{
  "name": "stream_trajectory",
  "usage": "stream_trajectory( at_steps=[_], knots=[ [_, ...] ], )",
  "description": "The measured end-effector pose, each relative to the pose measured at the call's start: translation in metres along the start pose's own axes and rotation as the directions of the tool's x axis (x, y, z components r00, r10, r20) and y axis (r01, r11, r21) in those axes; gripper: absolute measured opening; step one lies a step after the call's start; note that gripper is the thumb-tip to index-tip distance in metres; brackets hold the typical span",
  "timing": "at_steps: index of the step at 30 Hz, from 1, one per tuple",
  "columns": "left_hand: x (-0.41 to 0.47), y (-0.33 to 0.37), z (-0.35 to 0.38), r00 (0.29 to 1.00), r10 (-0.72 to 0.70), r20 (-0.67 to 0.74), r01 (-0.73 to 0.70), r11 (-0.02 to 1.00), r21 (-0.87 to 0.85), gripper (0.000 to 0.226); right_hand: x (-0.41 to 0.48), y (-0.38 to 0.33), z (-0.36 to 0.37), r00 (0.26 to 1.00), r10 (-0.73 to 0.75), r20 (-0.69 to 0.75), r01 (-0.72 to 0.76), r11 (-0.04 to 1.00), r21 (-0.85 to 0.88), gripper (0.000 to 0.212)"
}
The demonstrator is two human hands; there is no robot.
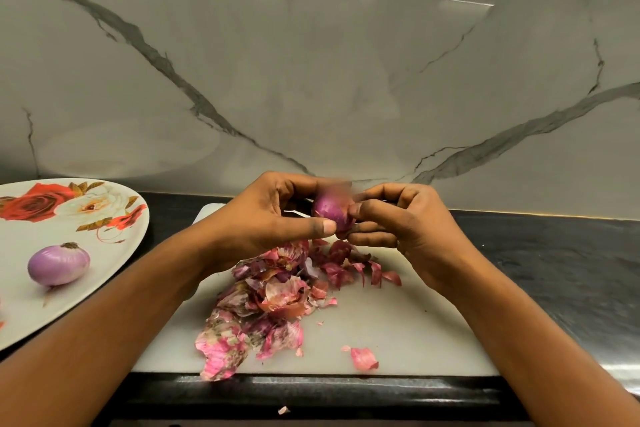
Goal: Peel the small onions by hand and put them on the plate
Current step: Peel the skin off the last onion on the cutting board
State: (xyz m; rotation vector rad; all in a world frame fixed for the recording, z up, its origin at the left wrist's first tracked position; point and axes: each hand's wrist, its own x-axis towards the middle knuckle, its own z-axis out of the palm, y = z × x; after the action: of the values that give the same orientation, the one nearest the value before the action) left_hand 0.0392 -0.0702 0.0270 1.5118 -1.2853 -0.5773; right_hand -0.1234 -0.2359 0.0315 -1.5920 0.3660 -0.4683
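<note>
A small purple onion [330,211] is held up above the white cutting board [398,322], between both hands. My left hand [273,215] grips it from the left, thumb along its underside. My right hand [398,218] pinches its right end with fingertips; the spot just above the onion is blurred. A peeled pale-purple onion [58,264] lies on the floral plate [20,315] at the left. A heap of pink and red onion skins [273,295] covers the board below the hands.
The board lies on a dark countertop [554,270] in front of a marble backsplash [311,80]. Loose skin scraps lie near the board's front edge [363,359] and on the counter lip [283,410]. The plate overlaps the counter's left side.
</note>
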Motion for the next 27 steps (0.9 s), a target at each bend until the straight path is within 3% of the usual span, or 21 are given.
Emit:
stream_trajectory(
  at_steps=[5,13,17,22,27],
  knots=[
    [0.0007,-0.0003,-0.0009,1.0,-0.008,0.019,0.009,0.996,-0.091,0.059,0.0011,0.002,-0.0032,1.0,0.001,-0.021,0.0,0.999,0.055,0.014],
    [-0.0002,-0.0021,-0.0007,1.0,0.008,0.025,-0.007,0.999,-0.046,0.058,0.0004,0.0002,-0.0018,0.998,0.044,0.05,-0.046,0.998,0.051,0.027],
    [-0.0006,-0.0025,-0.0015,0.998,0.014,0.063,-0.014,1.0,-0.014,0.058,0.0014,0.0025,-0.0036,0.998,0.049,0.027,-0.049,0.999,-0.003,0.016],
    [-0.0006,-0.0013,-0.0025,0.996,0.011,0.084,-0.002,0.995,-0.103,0.06,0.0007,0.0029,-0.0037,1.0,0.008,-0.005,-0.008,1.0,0.007,0.007],
    [-0.0006,-0.0028,-0.003,0.997,0.013,0.079,-0.008,0.998,-0.056,0.06,-0.0014,0.0011,-0.0029,0.998,0.04,0.058,-0.041,0.999,0.012,0.027]
  ],
)
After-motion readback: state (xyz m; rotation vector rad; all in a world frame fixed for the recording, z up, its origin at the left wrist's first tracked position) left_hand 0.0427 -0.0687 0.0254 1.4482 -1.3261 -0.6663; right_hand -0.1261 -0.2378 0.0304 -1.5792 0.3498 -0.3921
